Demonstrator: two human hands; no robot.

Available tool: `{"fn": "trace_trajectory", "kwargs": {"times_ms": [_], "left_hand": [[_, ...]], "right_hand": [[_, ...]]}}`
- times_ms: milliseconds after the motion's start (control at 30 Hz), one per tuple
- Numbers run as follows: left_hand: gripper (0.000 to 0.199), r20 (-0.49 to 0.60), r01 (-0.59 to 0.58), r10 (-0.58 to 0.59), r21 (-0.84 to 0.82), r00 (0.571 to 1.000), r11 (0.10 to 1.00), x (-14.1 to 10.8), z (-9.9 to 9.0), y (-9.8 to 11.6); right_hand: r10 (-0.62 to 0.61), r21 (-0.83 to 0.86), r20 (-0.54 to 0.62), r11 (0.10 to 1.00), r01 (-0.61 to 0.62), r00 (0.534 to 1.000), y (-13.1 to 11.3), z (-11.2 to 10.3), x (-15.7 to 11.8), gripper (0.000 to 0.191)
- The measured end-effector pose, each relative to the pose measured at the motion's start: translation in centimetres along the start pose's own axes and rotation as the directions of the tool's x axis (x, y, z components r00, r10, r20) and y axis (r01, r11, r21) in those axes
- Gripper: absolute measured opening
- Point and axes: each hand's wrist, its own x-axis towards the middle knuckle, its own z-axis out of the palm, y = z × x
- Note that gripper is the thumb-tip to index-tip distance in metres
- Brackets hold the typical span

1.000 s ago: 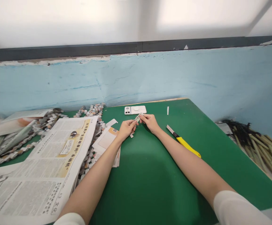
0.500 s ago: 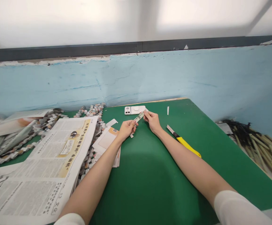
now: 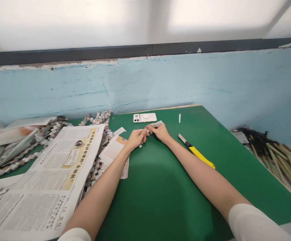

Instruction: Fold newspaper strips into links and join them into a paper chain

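Observation:
Near the middle of the green table [image 3: 150, 187], a narrow printed paper strip [image 3: 157, 124] is held between both hands. My left hand [image 3: 136, 138] pinches its left end. Close beside it, my right hand [image 3: 159, 131] is closed on the strip, whose far part shows above the fingers. A small piece of the paper pokes out below my left fingers. Behind the hands lies a white phone [image 3: 144, 117], and to their right rests a yellow utility knife [image 3: 201, 157] with its blade out.
Newspapers [image 3: 50, 180] cover the left side, with folded-paper chains [image 3: 102, 118] beside and behind them. Cut paper pieces [image 3: 114, 149] lie left of my left hand. A thin white strip [image 3: 179, 118] sits toward the back. Beyond the right edge are bundled sticks [image 3: 286, 160].
My right hand has slid left and slightly down along the strip toward my left hand. The strip's far part now lies over my right fingers, and the whole phone shows.

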Motion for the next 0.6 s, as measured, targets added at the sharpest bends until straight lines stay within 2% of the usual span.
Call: {"fn": "trace_trajectory", "kwargs": {"times_ms": [133, 200, 433, 600], "left_hand": [[0.054, -0.005, 0.036, -0.036, -0.021, 0.999, 0.999, 0.0, 0.1, 0.0], [0.054, -0.007, 0.042, -0.042, -0.031, 0.999, 0.999, 0.0, 0.1, 0.1], [0.053, -0.029, 0.077, -0.083, -0.176, 0.996, 0.981, 0.2, -0.3, -0.1], [0.051, -0.122, 0.054, -0.096, -0.31, 0.988, 0.949, 0.3, -0.7, -0.3]], "right_hand": [[-0.034, 0.025, -0.257, 0.999, 0.042, 0.966, 0.7, -0.7, 0.4, 0.044], [-0.035, 0.048, -0.325, 0.997, 0.054, 0.945, 1.1, -1.0, 0.6, 0.046], [-0.032, 0.074, -0.324, 0.996, 0.059, 0.945, 1.6, -1.0, 0.8, 0.046], [-0.009, 0.099, -0.272, 0.994, 0.037, 0.962, 1.1, -0.7, 0.6, 0.05]]}}
